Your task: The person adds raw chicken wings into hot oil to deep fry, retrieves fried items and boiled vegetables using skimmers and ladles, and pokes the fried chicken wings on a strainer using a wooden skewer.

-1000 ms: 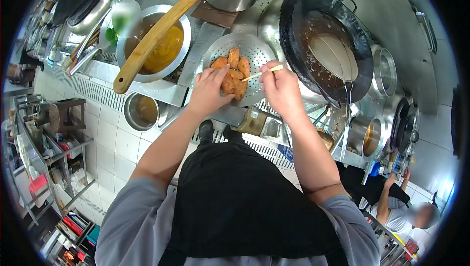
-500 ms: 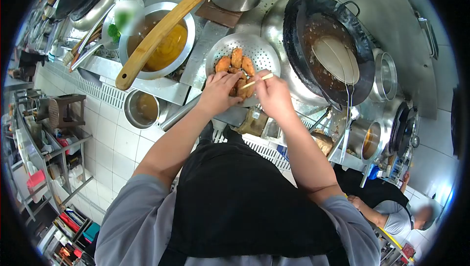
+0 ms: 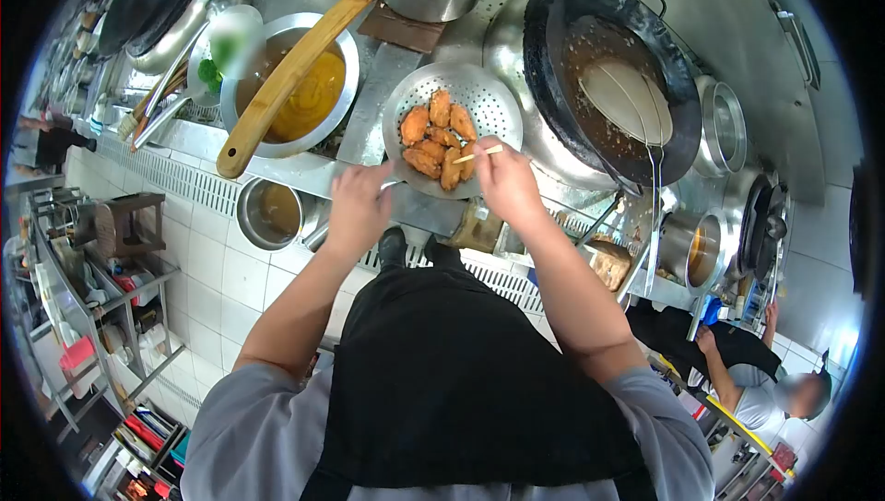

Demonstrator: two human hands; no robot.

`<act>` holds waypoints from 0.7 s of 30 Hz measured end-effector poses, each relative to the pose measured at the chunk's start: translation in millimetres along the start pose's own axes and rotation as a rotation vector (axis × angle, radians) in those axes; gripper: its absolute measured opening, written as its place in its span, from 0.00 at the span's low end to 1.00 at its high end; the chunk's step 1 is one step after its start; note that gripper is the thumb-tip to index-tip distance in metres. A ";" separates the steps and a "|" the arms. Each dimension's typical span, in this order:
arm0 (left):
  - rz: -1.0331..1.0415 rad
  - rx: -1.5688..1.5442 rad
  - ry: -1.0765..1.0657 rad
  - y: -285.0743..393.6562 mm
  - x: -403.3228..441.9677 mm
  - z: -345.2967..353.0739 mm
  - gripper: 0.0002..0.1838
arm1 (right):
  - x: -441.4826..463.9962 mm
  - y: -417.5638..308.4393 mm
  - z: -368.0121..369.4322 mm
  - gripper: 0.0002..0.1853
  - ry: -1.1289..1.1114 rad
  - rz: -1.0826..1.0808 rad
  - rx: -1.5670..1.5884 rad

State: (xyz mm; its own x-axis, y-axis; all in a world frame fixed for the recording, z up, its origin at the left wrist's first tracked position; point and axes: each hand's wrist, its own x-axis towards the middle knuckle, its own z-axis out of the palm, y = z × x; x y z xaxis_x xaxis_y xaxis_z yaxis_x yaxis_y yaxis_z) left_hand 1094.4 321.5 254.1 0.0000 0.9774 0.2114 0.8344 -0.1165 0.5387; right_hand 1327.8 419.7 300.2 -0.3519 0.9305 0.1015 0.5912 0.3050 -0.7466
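Note:
Several browned fried pieces, which look like chicken wings (image 3: 440, 112), lie in a round perforated strainer ladle (image 3: 498, 95) in front of me. My right hand (image 3: 509, 188) is at its lower right rim, pinching a short pale wooden stick (image 3: 479, 153) that points at the pieces. Over the ladle's handle, left of the bowl, is my left hand (image 3: 359, 211). Its fingers look spread and slightly blurred, and a firm grip on the handle does not show.
A blackened wok (image 3: 544, 68) of dark oil, with a mesh skimmer (image 3: 627, 103) in it, stands to the right. At left are a bowl of yellow liquid (image 3: 318, 86), a long wooden handle (image 3: 295, 86) above it, and a pot (image 3: 269, 213). Another person (image 3: 747, 381) is at lower right.
My left hand has moved away from the fried pieces, left and down to the ladle's handle. The right hand still holds the stick near the rim. More of the pieces now show.

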 end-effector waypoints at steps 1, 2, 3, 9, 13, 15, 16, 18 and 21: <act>0.032 -0.015 -0.022 6.2 0.0 3.8 0.22 | 0.0 7.3 10.2 0.08 -0.044 -0.010 -0.073; 0.118 -0.018 -0.048 12.1 2.4 10.6 0.21 | 0.1 13.9 17.5 0.08 -0.086 -0.022 -0.148; 0.122 -0.016 -0.044 20.7 6.5 18.1 0.21 | 0.4 14.8 20.0 0.08 -0.082 -0.026 -0.148; 0.287 0.008 -0.111 33.3 17.2 65.4 0.13 | 0.9 -19.6 -2.1 0.10 -0.130 0.031 -0.173; 0.260 0.047 -0.187 23.2 16.7 59.8 0.10 | 10.4 -35.5 -14.5 0.09 -0.011 0.120 -0.039; 0.252 0.047 -0.159 14.0 25.6 46.1 0.09 | 16.9 -33.1 -14.6 0.09 0.062 0.040 -0.042; 0.157 0.075 -0.101 5.3 33.6 39.1 0.10 | 18.9 -33.5 -14.0 0.09 0.065 0.043 -0.038; 0.059 0.107 -0.049 -3.0 49.9 30.0 0.11 | 21.9 -35.3 -9.8 0.10 0.094 0.073 -0.032; 0.129 0.022 0.087 -3.5 68.4 27.6 0.15 | 20.9 -27.7 0.8 0.10 0.067 0.141 -0.023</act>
State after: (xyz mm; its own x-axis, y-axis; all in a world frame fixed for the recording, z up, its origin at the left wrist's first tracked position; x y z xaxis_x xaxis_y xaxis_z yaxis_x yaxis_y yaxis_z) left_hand 1106.6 393.6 244.2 0.0614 0.9354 0.3483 0.8422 -0.2358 0.4848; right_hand 1303.6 430.5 322.5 -0.2158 0.9756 0.0408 0.6483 0.1745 -0.7411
